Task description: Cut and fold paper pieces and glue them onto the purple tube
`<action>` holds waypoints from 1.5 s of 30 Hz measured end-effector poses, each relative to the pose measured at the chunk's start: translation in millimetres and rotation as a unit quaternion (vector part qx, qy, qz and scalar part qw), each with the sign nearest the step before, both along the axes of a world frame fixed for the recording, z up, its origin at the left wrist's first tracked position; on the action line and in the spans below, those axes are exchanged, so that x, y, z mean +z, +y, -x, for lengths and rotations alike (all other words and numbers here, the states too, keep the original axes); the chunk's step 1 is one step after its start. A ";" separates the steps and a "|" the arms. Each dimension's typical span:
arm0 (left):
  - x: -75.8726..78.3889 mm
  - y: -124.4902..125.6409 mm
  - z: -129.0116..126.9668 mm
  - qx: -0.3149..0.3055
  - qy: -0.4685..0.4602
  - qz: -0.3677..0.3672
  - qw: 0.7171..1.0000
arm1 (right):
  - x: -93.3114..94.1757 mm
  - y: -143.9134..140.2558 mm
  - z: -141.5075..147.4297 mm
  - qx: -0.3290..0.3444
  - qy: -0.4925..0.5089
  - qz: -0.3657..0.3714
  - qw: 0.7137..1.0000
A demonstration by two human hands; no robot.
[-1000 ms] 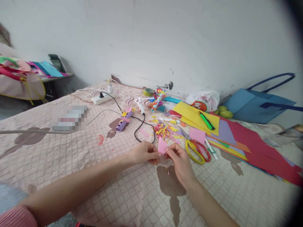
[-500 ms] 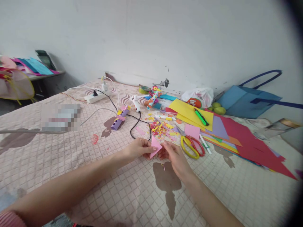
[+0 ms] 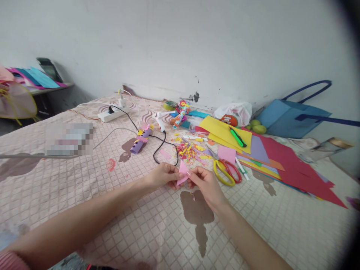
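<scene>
A small folded piece of pink paper (image 3: 182,173), roughly triangular, is held up just above the quilted cloth. My left hand (image 3: 165,175) pinches its left side between thumb and fingers. From the other side, my right hand (image 3: 203,180) has its thumb and fingertips closed on the paper's right corner. Just beyond the hands lies a heap of small paper scraps (image 3: 189,150). Scissors (image 3: 224,173) with one yellow and one red handle rest to the right of my right hand. A purple paper roll (image 3: 140,141) with pink and yellow pieces on it lies to the left.
A white glue gun (image 3: 160,122) with a black cord stands behind the scraps. At left are a white power strip (image 3: 114,114) and cables. Coloured paper sheets (image 3: 295,165), a green utility knife (image 3: 237,137) and a blue bag (image 3: 294,117) are on the right.
My right fingertips have moved left onto the pink paper's right corner and closed on it. My left hand keeps its pinch. The whole view has shifted slightly.
</scene>
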State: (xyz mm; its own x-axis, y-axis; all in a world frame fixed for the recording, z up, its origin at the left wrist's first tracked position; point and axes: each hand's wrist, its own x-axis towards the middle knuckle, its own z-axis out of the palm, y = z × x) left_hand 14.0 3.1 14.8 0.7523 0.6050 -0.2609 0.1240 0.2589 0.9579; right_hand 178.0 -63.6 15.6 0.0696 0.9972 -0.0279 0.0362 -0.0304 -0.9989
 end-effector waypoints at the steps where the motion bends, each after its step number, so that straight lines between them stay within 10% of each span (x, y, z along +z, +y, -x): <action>1: 1.0 -0.5 0.0 0.004 0.003 -0.002 1.000 | -1.2 0.1 0.1 -0.003 0.003 -0.004 1.000; 20: 5.9 1.3 1.6 0.006 0.021 0.110 0.994 | -2.9 2.9 -1.0 -0.052 0.061 0.012 0.997; 45: -0.5 3.6 3.4 0.005 -0.010 0.026 1.000 | 5.2 -2.0 3.7 -0.006 0.050 0.029 0.998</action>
State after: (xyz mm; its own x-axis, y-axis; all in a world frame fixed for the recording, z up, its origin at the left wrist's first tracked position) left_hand 10.6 6.7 14.4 0.7513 0.5994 -0.2762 0.1011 0.3090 0.9457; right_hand 174.2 -65.7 20.8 0.0763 0.9927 -0.0933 -0.0651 -0.0884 -0.9940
